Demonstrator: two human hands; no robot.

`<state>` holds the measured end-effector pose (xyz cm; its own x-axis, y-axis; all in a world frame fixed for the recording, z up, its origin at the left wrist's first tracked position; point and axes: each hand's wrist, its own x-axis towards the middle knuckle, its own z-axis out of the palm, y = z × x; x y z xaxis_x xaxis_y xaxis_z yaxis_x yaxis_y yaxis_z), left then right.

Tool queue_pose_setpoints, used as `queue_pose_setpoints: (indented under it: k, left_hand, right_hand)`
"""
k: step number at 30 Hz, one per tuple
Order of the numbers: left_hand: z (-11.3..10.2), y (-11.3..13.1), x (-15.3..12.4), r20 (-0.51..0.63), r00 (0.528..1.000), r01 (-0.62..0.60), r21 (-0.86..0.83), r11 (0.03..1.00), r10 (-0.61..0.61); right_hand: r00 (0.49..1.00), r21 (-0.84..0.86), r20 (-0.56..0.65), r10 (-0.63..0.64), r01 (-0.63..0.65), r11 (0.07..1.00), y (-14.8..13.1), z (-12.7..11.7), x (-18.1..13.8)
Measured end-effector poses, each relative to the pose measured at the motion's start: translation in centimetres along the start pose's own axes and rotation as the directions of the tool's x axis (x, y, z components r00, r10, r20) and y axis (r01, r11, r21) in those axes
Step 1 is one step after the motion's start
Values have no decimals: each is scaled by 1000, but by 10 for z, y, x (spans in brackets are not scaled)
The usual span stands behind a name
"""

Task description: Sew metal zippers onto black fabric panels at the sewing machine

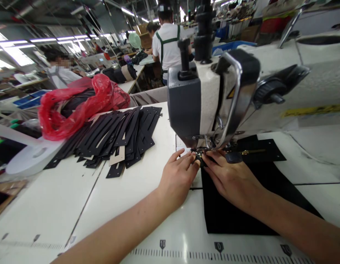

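Observation:
A sewing machine (186,104) stands before me, its needle area low over the white table. Below it lies a black fabric panel (230,216), spreading right and towards me. My left hand (178,176) is left of the needle area, fingers bent and pinching a small dark edge of the piece. Close on the other side, my right hand (227,174) has its fingertips closed on the panel's edge near the presser foot; the fingertips are partly hidden. A black strip with a gold zipper (254,151) lies behind my right hand.
Left on the table is a fanned pile of black slotted strips (104,139). A red plastic bag (68,110) with dark material lies behind it, near a white round base (29,157). A ruler scale (192,253) runs along the front. Co-workers (168,46) are further back.

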<state>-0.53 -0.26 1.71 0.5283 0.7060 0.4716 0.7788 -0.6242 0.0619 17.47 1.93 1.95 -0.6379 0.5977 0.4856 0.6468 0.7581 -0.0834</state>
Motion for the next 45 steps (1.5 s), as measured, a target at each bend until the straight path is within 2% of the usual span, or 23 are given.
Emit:
queue_pose_setpoints:
  k: [4,10,27,31,34,36,39,43,45]
  left_hand:
    - [0,-3,4,4,1000,4,-18,1000,-4]
    - [7,-11,8,-28,1000,-1,-23,1000,0]
    - [12,-11,9,-34,999,30,-88,996,-33]
    - [8,-13,7,3,998,69,-67,995,-69]
    - [-3,-11,2,25,996,83,-97,992,-81]
    - [-12,-7,-3,50,998,55,-127,990,-49]
    - [-20,-1,-8,114,993,28,-125,992,-14]
    - [-20,-4,-10,125,992,19,-130,991,-2]
    - [-18,-8,-10,135,991,8,-147,989,12]
  right_hand:
    - [1000,-3,5,1,-1,1000,2,1,2]
    - [996,-9,86,27,-26,1000,10,5,9]
    - [1000,-26,-17,23,-23,999,14,15,6]
    - [992,-202,-29,125,-128,971,5,7,3]
    - [981,-334,10,193,-179,926,-18,-12,-12]
    - [987,-364,29,156,-135,921,-36,-26,-29]
    - [999,-313,19,28,-20,950,-57,-44,-52]
    - [989,-192,58,-139,148,970,-61,-58,-68]
    - [977,-142,105,-183,197,970,-57,-64,-71]
